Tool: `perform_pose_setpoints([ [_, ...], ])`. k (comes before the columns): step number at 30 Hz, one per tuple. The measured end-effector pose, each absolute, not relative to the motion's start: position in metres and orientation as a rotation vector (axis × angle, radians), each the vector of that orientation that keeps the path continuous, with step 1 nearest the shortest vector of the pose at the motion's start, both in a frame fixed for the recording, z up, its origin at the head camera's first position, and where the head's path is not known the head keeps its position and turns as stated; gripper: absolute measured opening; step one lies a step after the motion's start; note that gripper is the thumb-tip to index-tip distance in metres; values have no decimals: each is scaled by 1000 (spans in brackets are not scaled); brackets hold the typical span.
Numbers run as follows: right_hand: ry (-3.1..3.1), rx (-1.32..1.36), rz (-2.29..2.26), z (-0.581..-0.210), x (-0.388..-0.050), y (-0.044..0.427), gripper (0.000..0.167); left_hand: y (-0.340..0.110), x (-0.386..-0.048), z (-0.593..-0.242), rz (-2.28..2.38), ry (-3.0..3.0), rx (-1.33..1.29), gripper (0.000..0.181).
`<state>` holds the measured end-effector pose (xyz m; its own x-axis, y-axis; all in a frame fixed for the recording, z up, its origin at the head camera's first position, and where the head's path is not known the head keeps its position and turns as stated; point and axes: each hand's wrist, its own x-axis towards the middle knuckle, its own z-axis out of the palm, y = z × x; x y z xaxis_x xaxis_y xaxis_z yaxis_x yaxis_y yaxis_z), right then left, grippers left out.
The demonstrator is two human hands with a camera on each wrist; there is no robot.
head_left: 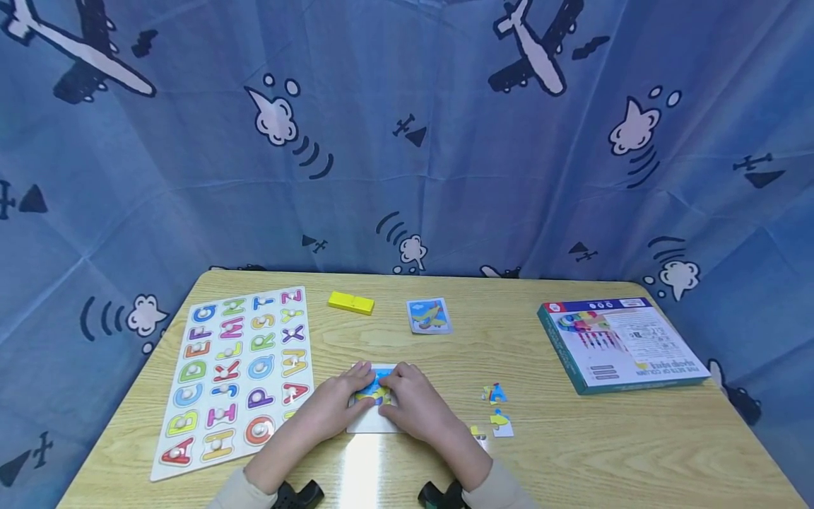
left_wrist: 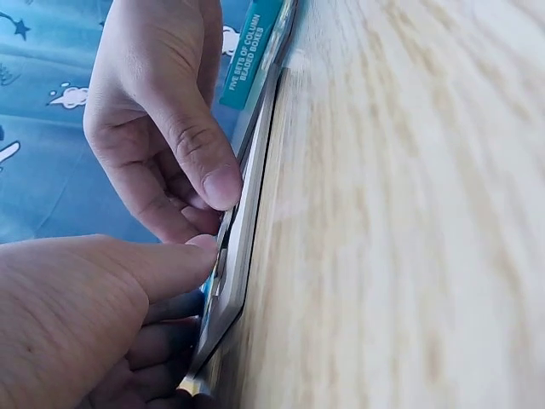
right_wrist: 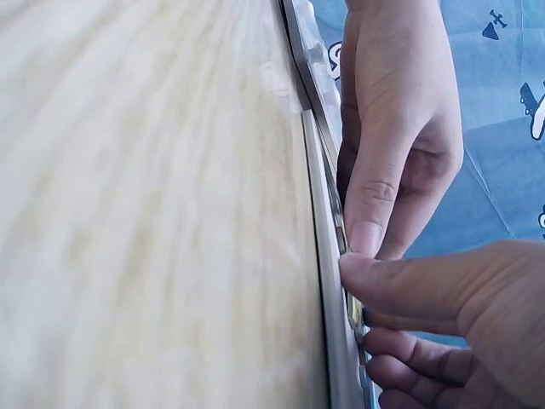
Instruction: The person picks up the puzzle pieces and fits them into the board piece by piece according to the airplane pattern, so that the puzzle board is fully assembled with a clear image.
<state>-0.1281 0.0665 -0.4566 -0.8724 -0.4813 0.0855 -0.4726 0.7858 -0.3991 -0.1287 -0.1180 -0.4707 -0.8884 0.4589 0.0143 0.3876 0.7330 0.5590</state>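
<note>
1 white board, puzzle pieces on it; left hand, right hand clamped about these. Apparent step: joining. Next likely needs loose pieces right of white board.

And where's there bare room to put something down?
Bare table shows between the card and the box, and in front of the box, right of the pieces. It's crowded in the middle, where the left hand and right hand are on the puzzle, and at the left, where the letter board lies.
</note>
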Motion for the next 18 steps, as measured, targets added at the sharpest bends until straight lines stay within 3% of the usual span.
perform_pose_setpoints([
  [18,3012,-843,-647,-460,-129,67,34,-115,-127,-472,891,2856,657,51],
])
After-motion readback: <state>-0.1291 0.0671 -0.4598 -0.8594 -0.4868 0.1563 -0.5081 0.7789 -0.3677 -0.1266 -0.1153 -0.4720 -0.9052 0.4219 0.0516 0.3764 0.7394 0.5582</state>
